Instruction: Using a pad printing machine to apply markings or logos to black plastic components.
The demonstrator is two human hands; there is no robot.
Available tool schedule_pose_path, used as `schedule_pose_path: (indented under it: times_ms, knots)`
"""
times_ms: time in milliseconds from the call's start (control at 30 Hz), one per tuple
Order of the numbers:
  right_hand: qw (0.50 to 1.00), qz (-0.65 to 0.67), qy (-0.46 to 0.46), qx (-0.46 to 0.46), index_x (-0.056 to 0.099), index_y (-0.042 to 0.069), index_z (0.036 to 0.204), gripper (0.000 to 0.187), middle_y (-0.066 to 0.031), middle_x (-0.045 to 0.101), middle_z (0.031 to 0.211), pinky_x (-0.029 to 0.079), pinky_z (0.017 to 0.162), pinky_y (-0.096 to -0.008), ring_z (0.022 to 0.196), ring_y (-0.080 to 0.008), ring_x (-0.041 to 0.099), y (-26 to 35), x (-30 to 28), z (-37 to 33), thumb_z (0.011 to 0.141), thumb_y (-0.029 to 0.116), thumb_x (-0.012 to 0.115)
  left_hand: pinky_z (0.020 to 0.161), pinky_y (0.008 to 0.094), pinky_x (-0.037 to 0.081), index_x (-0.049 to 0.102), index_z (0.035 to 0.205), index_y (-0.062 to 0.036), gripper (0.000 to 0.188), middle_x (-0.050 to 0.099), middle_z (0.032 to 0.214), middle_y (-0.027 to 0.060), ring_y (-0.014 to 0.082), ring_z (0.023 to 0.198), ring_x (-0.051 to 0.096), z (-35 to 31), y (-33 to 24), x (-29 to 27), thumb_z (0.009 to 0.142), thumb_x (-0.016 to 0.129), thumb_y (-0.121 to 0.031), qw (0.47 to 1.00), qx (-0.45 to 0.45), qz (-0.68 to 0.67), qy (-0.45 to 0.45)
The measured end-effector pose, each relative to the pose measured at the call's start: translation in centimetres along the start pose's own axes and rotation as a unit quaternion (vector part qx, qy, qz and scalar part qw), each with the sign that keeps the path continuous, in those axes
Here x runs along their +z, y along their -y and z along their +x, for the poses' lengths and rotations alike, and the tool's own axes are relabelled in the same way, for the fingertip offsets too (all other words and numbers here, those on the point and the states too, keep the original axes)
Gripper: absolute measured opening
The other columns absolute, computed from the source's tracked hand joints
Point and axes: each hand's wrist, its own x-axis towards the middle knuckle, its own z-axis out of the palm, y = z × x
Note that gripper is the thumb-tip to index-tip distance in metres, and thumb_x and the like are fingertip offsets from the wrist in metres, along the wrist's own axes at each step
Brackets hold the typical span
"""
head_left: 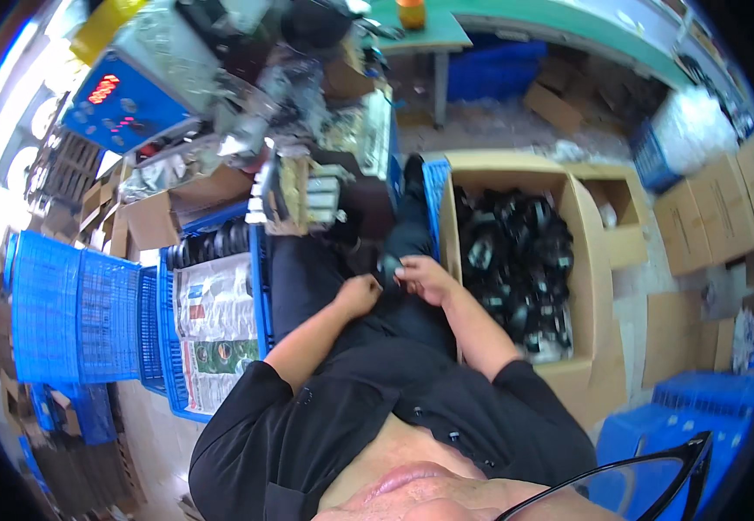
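Note:
Over my lap, my right hand (426,280) pinches a small dark, shiny, rounded part (388,267) between thumb and fingers; its exact kind does not show. My left hand (358,296) is closed just left of that part, its knuckles up, and its fingertips are hidden, so what it grips cannot be seen. Close to my right forearm stands an open cardboard box (592,260) with a heap of glossy black parts (516,260) in it. On my left is a blue plastic crate (165,347) holding newspaper sheets (214,321) and a row of black round parts (210,247).
Ahead of me stands a machine with a blue control panel (121,104) and a metal fixture (294,193) at knee height. Blue crates (56,304) are stacked at far left. Cardboard boxes (707,213) and a white bag (694,126) stand at right. A green table (420,33) is beyond.

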Motion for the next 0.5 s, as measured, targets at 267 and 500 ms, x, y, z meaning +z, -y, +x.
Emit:
schedule_pose_path:
  times_ms: [267,500]
  knots:
    - [0.997,-0.058,0.047,0.015,0.077,0.006,0.112,0.021,-0.0010,0.077,0.095,0.047,0.065,-0.0199,0.078,-0.0058,0.066,-1.7,-0.5,-0.3,0.094,0.015,0.082,0.093,0.0486,0.058,0.077,0.107,-0.0017,0.030,0.078,0.105,0.0242,0.0414,0.104,0.075,-2.1,-0.1,-0.6,0.098,0.071,-0.030,1.000,0.004,-0.010,0.010]
    - [0.997,-0.071,0.019,0.016,0.077,0.006,0.113,0.021,0.0001,0.078,0.098,0.048,0.070,-0.0214,0.085,-0.0068,0.069,-1.5,-0.1,-1.3,0.094,0.014,0.082,0.094,0.0483,0.057,0.077,0.104,-0.0026,0.026,0.078,0.104,0.0233,0.0405,0.103,0.075,-1.6,-0.3,-0.9,0.095,0.073,-0.026,0.997,0.023,-0.065,0.025]
